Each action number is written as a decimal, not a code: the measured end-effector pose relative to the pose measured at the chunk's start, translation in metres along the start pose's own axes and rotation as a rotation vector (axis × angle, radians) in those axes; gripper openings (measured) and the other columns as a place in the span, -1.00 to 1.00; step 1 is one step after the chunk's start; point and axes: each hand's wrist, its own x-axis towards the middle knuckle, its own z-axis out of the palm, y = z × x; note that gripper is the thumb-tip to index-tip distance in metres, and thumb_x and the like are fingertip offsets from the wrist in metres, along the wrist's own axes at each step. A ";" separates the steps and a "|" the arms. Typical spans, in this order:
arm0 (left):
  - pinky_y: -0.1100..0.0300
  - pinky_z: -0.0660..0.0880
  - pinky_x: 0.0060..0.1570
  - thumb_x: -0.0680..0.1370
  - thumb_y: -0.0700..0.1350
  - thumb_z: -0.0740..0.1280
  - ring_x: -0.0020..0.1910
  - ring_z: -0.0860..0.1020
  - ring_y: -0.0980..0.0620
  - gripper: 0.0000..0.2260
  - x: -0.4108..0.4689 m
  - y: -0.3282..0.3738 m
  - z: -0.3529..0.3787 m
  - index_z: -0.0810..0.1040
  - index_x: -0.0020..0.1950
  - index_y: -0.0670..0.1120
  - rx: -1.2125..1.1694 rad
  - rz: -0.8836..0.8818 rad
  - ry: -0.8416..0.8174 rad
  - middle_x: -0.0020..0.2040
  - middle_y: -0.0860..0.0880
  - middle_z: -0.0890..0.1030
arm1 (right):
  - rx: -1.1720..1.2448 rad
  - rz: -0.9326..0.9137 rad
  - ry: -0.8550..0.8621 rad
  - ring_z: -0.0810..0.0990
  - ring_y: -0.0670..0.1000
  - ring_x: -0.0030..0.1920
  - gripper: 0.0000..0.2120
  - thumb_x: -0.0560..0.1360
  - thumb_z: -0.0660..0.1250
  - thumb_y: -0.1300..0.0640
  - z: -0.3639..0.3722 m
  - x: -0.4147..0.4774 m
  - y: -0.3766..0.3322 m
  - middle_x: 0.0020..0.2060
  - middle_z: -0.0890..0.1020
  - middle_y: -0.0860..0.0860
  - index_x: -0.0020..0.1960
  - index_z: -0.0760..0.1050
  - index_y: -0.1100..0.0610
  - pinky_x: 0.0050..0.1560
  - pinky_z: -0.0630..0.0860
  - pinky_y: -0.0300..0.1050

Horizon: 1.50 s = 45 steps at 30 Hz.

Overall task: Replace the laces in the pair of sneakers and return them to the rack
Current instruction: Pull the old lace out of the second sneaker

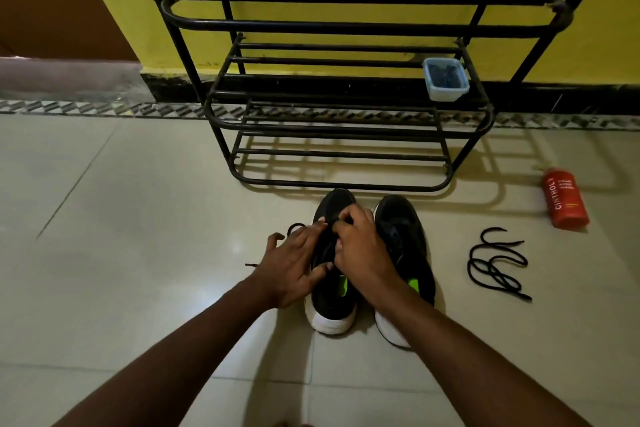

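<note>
Two black sneakers with white soles stand side by side on the floor, toes toward the rack. Both of my hands are on the left sneaker. My left hand lies over its left side, fingers spread and bent, thumb on the tongue area. My right hand pinches the black lace near the front eyelets. That lace loops out to the left of the shoe. The right sneaker stands untouched. A loose black lace lies coiled on the floor to the right.
The black metal shoe rack stands against the yellow wall just beyond the shoes. A small clear plastic box with dark contents sits on its middle shelf at right. A red bottle lies on the tiled floor at right.
</note>
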 end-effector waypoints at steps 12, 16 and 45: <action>-0.07 0.10 0.52 0.57 0.33 -0.07 0.62 0.06 0.09 -0.30 0.003 -0.004 0.012 0.03 0.64 0.02 0.059 -0.012 0.042 0.65 0.05 0.12 | 0.786 0.431 0.093 0.61 0.00 -0.20 -0.89 0.56 0.29 0.36 -0.015 0.019 0.024 -0.26 0.61 0.02 0.01 0.48 0.18 -0.18 0.56 -0.11; -0.02 0.07 0.50 0.56 0.32 -0.06 0.59 0.16 0.07 -0.28 0.004 -0.002 0.010 0.07 0.64 -0.02 0.084 -0.007 0.050 0.63 0.02 0.18 | 0.673 0.235 -0.119 0.50 -0.08 -0.33 -0.89 0.52 0.40 0.27 -0.028 0.024 0.030 -0.37 0.54 0.00 0.03 0.59 0.16 -0.25 0.47 -0.21; 0.01 0.07 0.51 0.58 0.34 -0.11 0.59 0.14 0.10 -0.30 0.004 -0.005 0.012 0.00 0.66 0.05 0.087 -0.012 0.052 0.63 0.05 0.18 | 0.563 0.180 -0.024 0.52 -0.19 -0.28 -0.88 0.62 0.30 0.05 -0.039 0.018 0.043 -0.30 0.54 -0.13 -0.07 0.41 -0.07 -0.29 0.46 -0.27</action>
